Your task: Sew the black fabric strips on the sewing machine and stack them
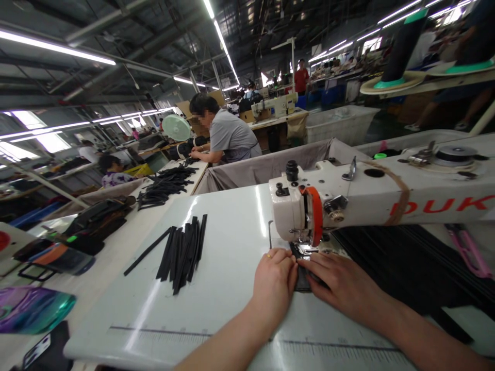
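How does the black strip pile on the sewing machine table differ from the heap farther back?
The near pile is mostly lined up, with one strip slanting off at left; the far heap looks more tangled. The near pile lies on the sewing machine table, the far heap on the cream table. The near pile seems smaller than the far heap. Both are narrow black strips.

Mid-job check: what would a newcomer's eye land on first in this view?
Probably the big white sewing machine with red lettering, filling the right side. Next, the left hand and right hand, close together at lower centre on a dark piece by the machine's head. Then the black strips, bunched left of the hands on the pale worktop.
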Demonstrator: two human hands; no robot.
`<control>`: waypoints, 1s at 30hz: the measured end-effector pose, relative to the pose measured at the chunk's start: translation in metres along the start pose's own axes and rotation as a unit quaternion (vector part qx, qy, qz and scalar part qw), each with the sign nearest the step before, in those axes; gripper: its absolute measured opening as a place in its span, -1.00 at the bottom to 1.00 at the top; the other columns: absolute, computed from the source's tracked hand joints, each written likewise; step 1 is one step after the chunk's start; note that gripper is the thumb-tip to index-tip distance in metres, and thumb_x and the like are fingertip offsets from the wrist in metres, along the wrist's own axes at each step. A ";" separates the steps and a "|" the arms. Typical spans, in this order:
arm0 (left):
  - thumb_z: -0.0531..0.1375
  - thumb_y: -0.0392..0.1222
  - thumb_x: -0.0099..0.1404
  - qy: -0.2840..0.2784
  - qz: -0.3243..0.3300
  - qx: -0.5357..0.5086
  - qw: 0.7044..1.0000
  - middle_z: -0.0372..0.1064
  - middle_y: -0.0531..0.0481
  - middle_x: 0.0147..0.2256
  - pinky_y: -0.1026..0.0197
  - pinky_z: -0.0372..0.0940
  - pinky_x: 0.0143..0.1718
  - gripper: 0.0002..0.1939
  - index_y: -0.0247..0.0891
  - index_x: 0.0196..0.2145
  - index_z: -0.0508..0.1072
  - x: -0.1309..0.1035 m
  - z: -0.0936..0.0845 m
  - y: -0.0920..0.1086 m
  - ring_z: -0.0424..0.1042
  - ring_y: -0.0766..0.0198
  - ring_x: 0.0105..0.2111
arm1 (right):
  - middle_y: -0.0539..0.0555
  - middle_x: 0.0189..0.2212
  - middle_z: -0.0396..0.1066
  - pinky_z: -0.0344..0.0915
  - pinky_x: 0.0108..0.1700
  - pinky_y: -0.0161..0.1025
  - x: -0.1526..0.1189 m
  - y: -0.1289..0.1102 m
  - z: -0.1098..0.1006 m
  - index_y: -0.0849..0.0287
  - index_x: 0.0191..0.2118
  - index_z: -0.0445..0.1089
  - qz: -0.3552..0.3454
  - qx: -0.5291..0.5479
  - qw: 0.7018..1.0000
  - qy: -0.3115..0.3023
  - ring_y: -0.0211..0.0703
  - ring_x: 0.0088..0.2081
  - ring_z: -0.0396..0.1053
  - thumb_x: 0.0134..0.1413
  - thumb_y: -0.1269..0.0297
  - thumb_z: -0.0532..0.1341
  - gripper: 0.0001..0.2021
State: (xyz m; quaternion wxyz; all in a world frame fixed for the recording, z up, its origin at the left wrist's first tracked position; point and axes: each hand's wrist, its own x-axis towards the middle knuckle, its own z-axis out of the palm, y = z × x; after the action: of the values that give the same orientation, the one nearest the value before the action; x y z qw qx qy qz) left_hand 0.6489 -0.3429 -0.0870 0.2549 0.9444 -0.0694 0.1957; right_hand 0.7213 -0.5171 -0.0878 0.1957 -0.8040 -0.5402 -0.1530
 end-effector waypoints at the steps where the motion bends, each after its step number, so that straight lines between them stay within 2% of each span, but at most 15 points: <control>1: 0.10 -0.34 0.38 -0.001 0.002 -0.002 1.000 0.48 -0.07 -0.22 0.03 0.39 -0.10 -0.81 -0.26 -0.31 0.50 0.000 0.000 0.000 0.41 0.12 -0.19 | 0.12 -0.24 0.49 0.41 -0.17 -0.10 0.000 0.000 0.000 0.20 -0.03 0.40 0.001 0.000 1.000 -0.003 -0.03 -0.22 0.46 0.20 0.41 0.15 -0.77; 5: 0.08 -0.34 0.39 -0.011 0.014 0.010 1.000 0.46 -0.07 -0.24 0.05 0.38 -0.13 -0.81 -0.26 -0.32 0.49 0.003 0.000 -0.002 0.40 0.13 -0.21 | 0.13 -0.25 0.50 0.41 -0.18 -0.07 0.003 -0.003 -0.003 0.20 -0.10 0.41 0.007 -0.003 1.000 -0.015 -0.01 -0.22 0.46 0.17 0.43 0.16 -0.81; 13: 0.04 -0.34 0.42 -0.082 0.042 0.073 0.993 0.41 -0.05 -0.33 0.08 0.38 -0.17 -0.76 -0.27 -0.38 0.44 0.010 -0.008 -0.001 0.37 0.14 -0.27 | 0.15 -0.26 0.49 0.41 -0.17 -0.06 0.006 -0.009 -0.008 0.23 -0.17 0.42 0.027 0.000 0.999 -0.038 0.01 -0.22 0.47 0.15 0.44 0.17 -0.86; 18: 0.04 -0.36 0.40 -0.062 0.056 0.039 0.996 0.41 -0.05 -0.34 0.09 0.36 -0.14 -0.77 -0.26 -0.38 0.43 0.006 -0.006 -0.001 0.37 0.15 -0.27 | 0.09 -0.29 0.47 0.41 -0.18 -0.12 0.005 -0.011 -0.010 0.20 -0.15 0.41 0.015 -0.011 0.999 -0.034 -0.03 -0.23 0.45 0.15 0.46 0.18 -0.84; 21: 0.13 -0.32 0.35 -0.027 0.000 -0.015 1.000 0.40 -0.05 -0.30 0.11 0.36 -0.13 -0.87 -0.24 -0.35 0.45 0.011 -0.006 -0.009 0.39 0.16 -0.23 | 0.10 -0.26 0.47 0.40 -0.14 -0.12 -0.001 -0.004 -0.013 0.19 -0.15 0.39 0.006 -0.038 0.999 -0.008 -0.05 -0.21 0.44 0.19 0.47 0.15 -0.85; 22: 0.21 -0.27 0.31 -0.010 -0.029 -0.025 0.999 0.41 -0.07 -0.24 0.09 0.36 -0.10 -0.97 -0.24 -0.30 0.47 0.015 -0.007 -0.013 0.39 0.13 -0.17 | 0.11 -0.24 0.46 0.39 -0.13 -0.12 -0.004 0.001 -0.016 0.19 -0.15 0.39 0.021 -0.061 0.998 0.012 -0.05 -0.20 0.43 0.20 0.49 0.13 -0.84; 24: 0.34 -0.11 0.21 0.005 -0.065 -0.016 0.998 0.39 -0.13 -0.08 -0.01 0.33 0.00 -0.75 -0.23 -0.18 0.48 0.022 -0.008 -0.021 0.35 0.02 -0.02 | 0.16 -0.22 0.44 0.40 -0.15 -0.09 -0.010 0.013 -0.021 0.23 -0.12 0.39 0.089 -0.137 0.985 0.051 0.00 -0.20 0.42 0.21 0.49 0.12 -0.83; 25: 0.35 -0.02 0.19 -0.006 -0.065 -0.001 0.998 0.36 -0.15 -0.02 -0.08 0.28 0.07 -0.66 -0.21 -0.13 0.48 0.025 -0.008 -0.024 0.31 -0.04 0.05 | 0.19 -0.25 0.43 0.40 -0.19 -0.06 -0.013 0.018 -0.024 0.26 -0.12 0.39 0.133 -0.184 0.972 0.056 0.04 -0.23 0.41 0.20 0.48 0.14 -0.83; 27: 0.29 0.09 0.24 -0.046 -0.046 0.030 0.997 0.35 -0.13 0.03 -0.19 0.14 0.20 -0.66 -0.14 -0.12 0.50 0.029 -0.008 -0.027 0.24 -0.08 0.13 | 0.21 -0.34 0.39 0.39 -0.29 -0.03 -0.017 0.027 -0.029 0.32 -0.14 0.40 0.203 -0.261 0.943 0.036 0.10 -0.31 0.39 0.17 0.43 0.19 -0.85; 30: 0.22 0.10 0.31 -0.073 -0.040 0.051 0.995 0.37 -0.09 0.03 -0.25 0.02 0.26 -0.71 -0.09 -0.14 0.52 0.030 -0.006 -0.025 0.21 -0.09 0.17 | 0.19 -0.41 0.36 0.37 -0.34 -0.05 -0.018 0.032 -0.033 0.33 -0.22 0.42 0.241 -0.294 0.925 -0.018 0.10 -0.37 0.38 0.14 0.38 0.26 -0.88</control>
State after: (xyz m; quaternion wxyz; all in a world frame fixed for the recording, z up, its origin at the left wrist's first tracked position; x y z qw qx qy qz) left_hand 0.6801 -0.3196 -0.0813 0.2081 0.9700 -0.0396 0.1193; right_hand 0.7435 -0.5584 -0.0721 -0.0286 -0.9341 -0.2639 -0.2388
